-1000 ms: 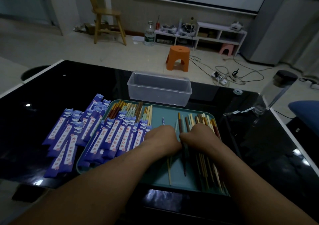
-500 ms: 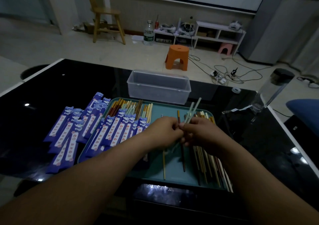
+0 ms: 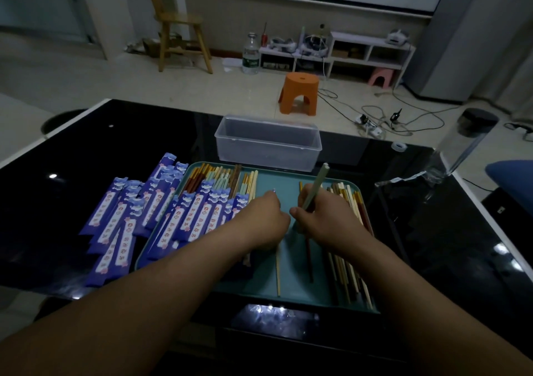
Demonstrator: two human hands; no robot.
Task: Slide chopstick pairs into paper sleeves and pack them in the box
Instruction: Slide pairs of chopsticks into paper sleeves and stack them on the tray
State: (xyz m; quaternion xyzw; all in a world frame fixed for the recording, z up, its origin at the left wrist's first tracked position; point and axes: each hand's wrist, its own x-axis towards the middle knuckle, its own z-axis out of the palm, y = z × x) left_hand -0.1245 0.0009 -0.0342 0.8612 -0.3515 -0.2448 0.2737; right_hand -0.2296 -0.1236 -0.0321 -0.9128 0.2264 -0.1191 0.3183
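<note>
My right hand [image 3: 326,217] grips a pale green chopstick pair [image 3: 317,184] that points up and away over the teal tray [image 3: 277,179]. My left hand [image 3: 264,220] hovers just left of it, fingers curled, knuckles up; whether it holds anything I cannot see. Loose chopsticks [image 3: 349,263] lie on the tray's right side under my right wrist. Blue paper sleeves [image 3: 199,217], some with chopsticks in them, fan over the tray's left half and the table. The clear plastic box [image 3: 266,145] stands beyond the tray.
More sleeves [image 3: 115,217] lie on the black glass table [image 3: 72,150] left of the tray. A clear bottle with a dark cap [image 3: 470,133] lies at the table's right edge. An orange stool [image 3: 300,93] and cables are on the floor beyond.
My right hand has lifted the green pair off the tray and tipped it upward. My left hand has let go of the pair and drawn slightly left.
</note>
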